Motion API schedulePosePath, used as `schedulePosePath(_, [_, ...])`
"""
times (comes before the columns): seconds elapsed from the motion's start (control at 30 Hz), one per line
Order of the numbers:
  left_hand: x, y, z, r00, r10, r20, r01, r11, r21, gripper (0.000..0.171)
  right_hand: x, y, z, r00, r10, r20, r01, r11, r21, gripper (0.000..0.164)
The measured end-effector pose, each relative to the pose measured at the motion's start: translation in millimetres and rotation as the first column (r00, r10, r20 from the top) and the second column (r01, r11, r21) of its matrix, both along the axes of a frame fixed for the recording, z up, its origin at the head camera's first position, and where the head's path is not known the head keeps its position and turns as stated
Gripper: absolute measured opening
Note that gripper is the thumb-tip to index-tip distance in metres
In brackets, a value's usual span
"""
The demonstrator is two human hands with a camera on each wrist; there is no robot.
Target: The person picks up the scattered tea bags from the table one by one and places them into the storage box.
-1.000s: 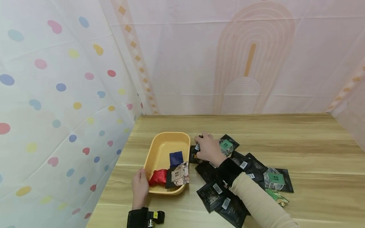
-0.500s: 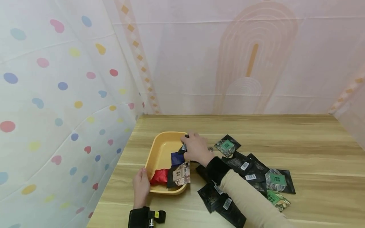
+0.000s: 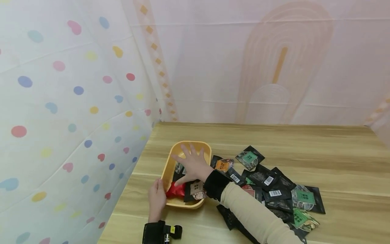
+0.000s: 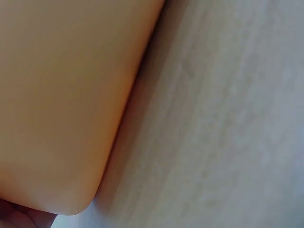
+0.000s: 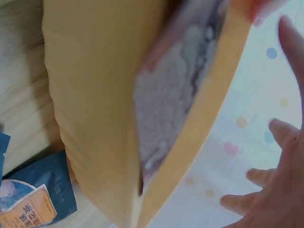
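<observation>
The left hand (image 3: pixel 157 197) grips the yellow tray (image 3: pixel 208 154) on the wooden table (image 3: pixel 304 142); the right hand (image 3: pixel 195 165), well apart from it, splays its fingers over the tray, holding nothing. Half a second earlier it held a dark packet; one such packet (image 3: pixel 178 168) now shows inside, partly hidden. One transfer thus appears complete, with the packet pile (image 3: pixel 275 193) remaining outside.

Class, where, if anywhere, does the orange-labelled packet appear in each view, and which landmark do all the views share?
Head: the orange-labelled packet lies below and right of centre, just right of the yellow tray.
Left wrist: not in it.
Right wrist: bottom-left corner, cut off by the picture's edge.
Shared landmark: the yellow tray.
</observation>
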State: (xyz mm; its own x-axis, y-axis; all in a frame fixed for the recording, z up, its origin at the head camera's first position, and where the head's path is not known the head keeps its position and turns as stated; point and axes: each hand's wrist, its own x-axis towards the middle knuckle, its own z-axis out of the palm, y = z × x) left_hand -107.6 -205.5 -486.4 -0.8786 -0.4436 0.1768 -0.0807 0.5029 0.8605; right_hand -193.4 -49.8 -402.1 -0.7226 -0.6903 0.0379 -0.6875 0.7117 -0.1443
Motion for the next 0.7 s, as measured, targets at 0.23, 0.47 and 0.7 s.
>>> schedulePosePath(0.23, [-1.7,-1,1.5,1.000,-0.015,0.026,0.015,1.000,0.009,0.035,2.5,7,-4.7,0.999,0.009,-0.030,-0.010,1.000,-0.029,0.095])
schedulePosePath(0.47, [-4.1,-8,0.9,1.000,-0.007,0.023,0.006,0.999,0.038,0.034,3.1,23,-4.8,0.999,-0.032,0.013,0.032,0.999,-0.035,0.093])
schedulePosePath(0.7, [-4.5,-17,8.4,0.999,0.021,0.050,-0.022,0.999,0.032,0.035,1.4,64,-12.3,0.994,-0.087,0.070,0.092,0.993,-0.073,0.088])
